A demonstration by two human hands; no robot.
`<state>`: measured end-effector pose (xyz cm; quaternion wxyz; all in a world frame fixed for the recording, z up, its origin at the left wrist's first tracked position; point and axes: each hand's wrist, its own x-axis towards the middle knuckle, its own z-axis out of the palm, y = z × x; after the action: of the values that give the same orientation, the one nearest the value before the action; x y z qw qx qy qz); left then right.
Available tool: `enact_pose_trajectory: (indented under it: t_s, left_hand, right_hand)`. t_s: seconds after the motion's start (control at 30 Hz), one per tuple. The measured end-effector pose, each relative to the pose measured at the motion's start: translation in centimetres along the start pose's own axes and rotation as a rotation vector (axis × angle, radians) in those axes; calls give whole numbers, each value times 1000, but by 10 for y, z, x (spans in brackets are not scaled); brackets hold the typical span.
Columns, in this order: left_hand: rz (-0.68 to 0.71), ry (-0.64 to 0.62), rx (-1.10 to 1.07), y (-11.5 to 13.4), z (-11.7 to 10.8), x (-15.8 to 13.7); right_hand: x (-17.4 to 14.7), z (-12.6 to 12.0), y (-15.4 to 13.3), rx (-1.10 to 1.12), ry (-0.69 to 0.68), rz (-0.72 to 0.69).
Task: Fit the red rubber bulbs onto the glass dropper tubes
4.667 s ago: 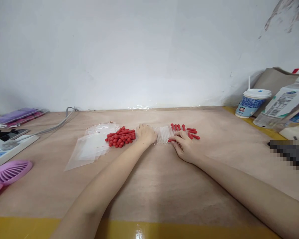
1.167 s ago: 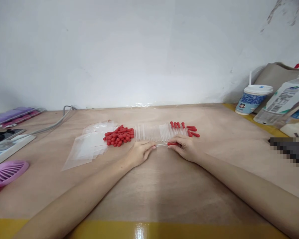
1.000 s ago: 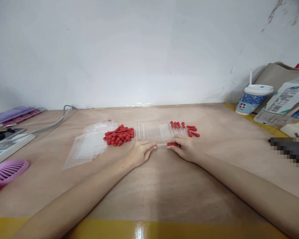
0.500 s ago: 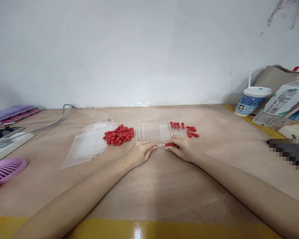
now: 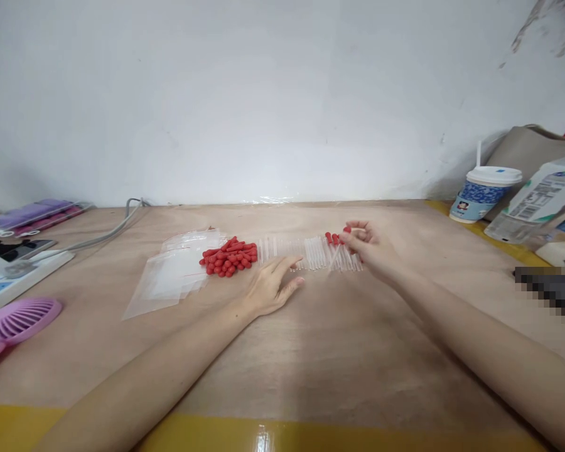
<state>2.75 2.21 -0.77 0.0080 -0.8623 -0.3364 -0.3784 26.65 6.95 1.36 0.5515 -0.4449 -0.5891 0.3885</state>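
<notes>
My right hand (image 5: pixel 370 246) pinches the red rubber bulb of a glass dropper (image 5: pixel 334 257) at the right end of a row of clear glass tubes (image 5: pixel 292 251). The dropper's tube slants down toward me over the row. Several red bulbs (image 5: pixel 332 238) stick out at the row's back right, partly hidden by my fingers. My left hand (image 5: pixel 273 285) is open, thumb and fingers apart, just in front of the row, holding nothing. Close to its left lies a heap of loose red rubber bulbs (image 5: pixel 228 257).
Clear plastic bags (image 5: pixel 164 276) lie spread left of the heap. Farther left are a pink fan (image 5: pixel 23 321), a white power strip (image 5: pixel 28 276) and a grey cable (image 5: pixel 103 235). A paper cup (image 5: pixel 483 194), a plastic bottle (image 5: pixel 537 198) and a pixelated dark object (image 5: pixel 553 295) stand or lie right.
My right hand has carried the dropper away from my left hand, to the right and back over the row's end. My left hand has let go of the tube and opened.
</notes>
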Motion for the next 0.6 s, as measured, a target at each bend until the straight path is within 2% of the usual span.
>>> enact_pose_trajectory:
  t_s: [0.13, 0.27, 0.37, 0.47, 0.6]
  left_hand:
    - [-4, -29, 9, 1, 1, 1]
    - [-14, -58, 10, 2, 1, 2]
    - [-32, -80, 5, 2, 0, 2]
    - [-49, -100, 1, 2, -1, 2]
    - [-56, -111, 11, 4, -1, 2]
  right_hand:
    - [43, -30, 2, -253, 138, 112]
    - [69, -32, 15, -563, 167, 137]
    - [72, -22, 22, -735, 124, 112]
    - [70, -15, 26, -783, 105, 85]
    - [68, -24, 26, -863, 153, 52]
